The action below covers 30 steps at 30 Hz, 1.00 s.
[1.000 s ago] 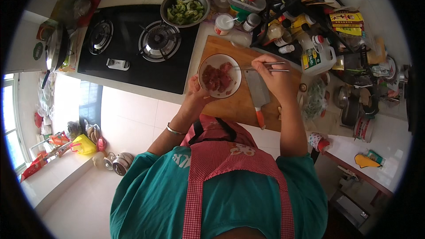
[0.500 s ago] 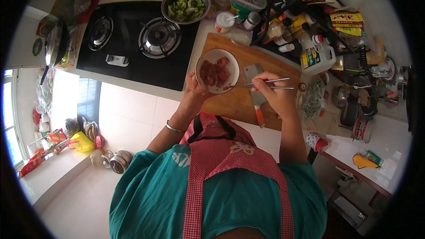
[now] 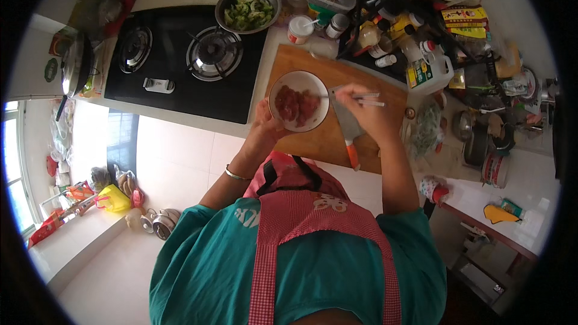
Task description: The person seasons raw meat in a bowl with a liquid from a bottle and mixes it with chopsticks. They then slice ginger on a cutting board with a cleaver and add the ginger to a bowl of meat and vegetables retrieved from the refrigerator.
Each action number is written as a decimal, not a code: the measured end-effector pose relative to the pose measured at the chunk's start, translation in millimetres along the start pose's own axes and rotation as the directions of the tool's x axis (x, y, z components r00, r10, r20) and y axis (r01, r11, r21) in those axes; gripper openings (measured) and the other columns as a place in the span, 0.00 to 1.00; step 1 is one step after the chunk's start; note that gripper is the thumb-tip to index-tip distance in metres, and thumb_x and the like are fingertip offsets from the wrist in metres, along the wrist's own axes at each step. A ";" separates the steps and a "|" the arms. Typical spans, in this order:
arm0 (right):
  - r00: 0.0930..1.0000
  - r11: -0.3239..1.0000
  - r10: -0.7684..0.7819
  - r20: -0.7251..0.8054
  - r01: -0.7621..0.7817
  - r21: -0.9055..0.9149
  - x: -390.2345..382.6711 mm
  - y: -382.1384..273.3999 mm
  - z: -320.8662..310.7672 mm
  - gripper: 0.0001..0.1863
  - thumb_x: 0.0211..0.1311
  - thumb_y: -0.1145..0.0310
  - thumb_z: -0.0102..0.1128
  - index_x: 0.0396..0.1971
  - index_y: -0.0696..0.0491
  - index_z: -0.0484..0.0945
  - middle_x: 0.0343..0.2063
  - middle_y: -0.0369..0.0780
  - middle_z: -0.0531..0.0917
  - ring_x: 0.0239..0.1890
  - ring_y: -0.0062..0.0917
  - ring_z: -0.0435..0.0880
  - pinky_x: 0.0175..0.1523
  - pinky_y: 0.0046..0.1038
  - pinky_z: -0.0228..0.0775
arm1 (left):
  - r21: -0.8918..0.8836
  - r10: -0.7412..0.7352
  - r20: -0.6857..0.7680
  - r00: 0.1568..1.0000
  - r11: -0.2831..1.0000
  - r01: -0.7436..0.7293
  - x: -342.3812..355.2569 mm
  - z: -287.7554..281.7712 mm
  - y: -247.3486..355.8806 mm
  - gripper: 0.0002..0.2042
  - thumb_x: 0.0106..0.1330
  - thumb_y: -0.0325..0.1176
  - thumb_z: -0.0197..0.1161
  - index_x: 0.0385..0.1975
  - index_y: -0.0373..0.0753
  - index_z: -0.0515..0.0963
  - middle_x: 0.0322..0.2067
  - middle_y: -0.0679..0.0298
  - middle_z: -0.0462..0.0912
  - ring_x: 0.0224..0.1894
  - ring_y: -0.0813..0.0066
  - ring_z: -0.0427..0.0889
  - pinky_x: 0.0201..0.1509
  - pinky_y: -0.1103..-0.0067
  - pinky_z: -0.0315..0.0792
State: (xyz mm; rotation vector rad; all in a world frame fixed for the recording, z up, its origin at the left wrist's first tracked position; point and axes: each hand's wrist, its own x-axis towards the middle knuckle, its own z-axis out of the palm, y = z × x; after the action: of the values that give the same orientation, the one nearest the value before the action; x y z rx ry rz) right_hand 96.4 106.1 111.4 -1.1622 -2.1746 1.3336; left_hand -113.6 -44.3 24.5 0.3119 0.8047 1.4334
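Note:
My left hand [image 3: 267, 121] is closed round the lower left of a white bowl [image 3: 317, 117] of raw red meat pieces [image 3: 292, 103], held above a wooden cutting board [image 3: 289, 60]. My right hand [image 3: 365, 111] grips metal chopsticks [image 3: 373, 100] pointed into the bowl's right side; their tips are blurred. Under and beside that hand a cleaver [image 3: 352, 153] with an orange-tipped handle lies on the board.
A black gas stove [image 3: 180, 96] is left of the board, with a steel bowl [image 3: 222, 13] of chopped green vegetable at its back. Jars [image 3: 300, 31], bottles and a white jug [image 3: 430, 78] crowd the back and right. Pans [image 3: 475, 147] and a plastic bag [image 3: 427, 129] stand at the right.
The bowl has shifted slightly, left and back right, between frames. My right hand and chopsticks moved down, then up again, with motion blur now.

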 end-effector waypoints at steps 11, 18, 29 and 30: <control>0.969 0.970 -0.243 -0.034 0.243 0.009 -3.2 30.3 14.4 0.07 0.66 0.68 0.67 0.37 0.55 0.86 0.27 0.39 0.87 0.29 0.24 0.85 0.35 0.25 0.75 | -0.049 0.003 -0.049 0.999 0.999 -0.005 -2.9 1.4 -8.6 0.34 0.57 0.20 0.52 0.66 0.42 0.53 0.64 0.54 0.68 0.65 0.55 0.75 0.64 0.58 0.77; 0.992 0.992 -0.080 -0.098 0.089 0.088 -1.1 16.2 14.7 0.08 0.64 0.66 0.69 0.34 0.56 0.86 0.26 0.39 0.86 0.28 0.23 0.83 0.34 0.25 0.73 | 0.024 -0.042 0.000 0.999 0.999 0.042 -0.3 7.0 -5.6 0.34 0.57 0.20 0.55 0.66 0.40 0.53 0.63 0.53 0.70 0.62 0.56 0.77 0.64 0.59 0.77; 0.976 0.971 -0.205 0.073 0.212 -0.109 -3.2 0.4 10.2 0.06 0.65 0.69 0.67 0.34 0.57 0.86 0.32 0.42 0.88 0.34 0.28 0.87 0.39 0.27 0.77 | -0.018 -0.027 0.042 0.999 0.999 0.028 2.4 2.3 -8.8 0.35 0.57 0.20 0.52 0.67 0.41 0.51 0.65 0.51 0.66 0.64 0.54 0.75 0.63 0.57 0.77; 0.977 0.978 -0.194 0.084 0.199 -0.056 -3.4 -2.8 13.1 0.06 0.65 0.69 0.67 0.34 0.57 0.86 0.32 0.42 0.88 0.34 0.28 0.87 0.40 0.27 0.77 | -0.032 -0.030 0.050 0.998 0.999 0.032 1.1 1.4 -9.0 0.35 0.57 0.20 0.52 0.67 0.41 0.50 0.66 0.51 0.65 0.65 0.54 0.74 0.64 0.57 0.77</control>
State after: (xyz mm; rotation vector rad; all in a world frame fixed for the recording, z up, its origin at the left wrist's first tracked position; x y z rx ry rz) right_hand 88.7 95.2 107.6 -0.9020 -2.3341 1.2522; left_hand -106.0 -44.3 19.4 0.3076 0.7424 1.4034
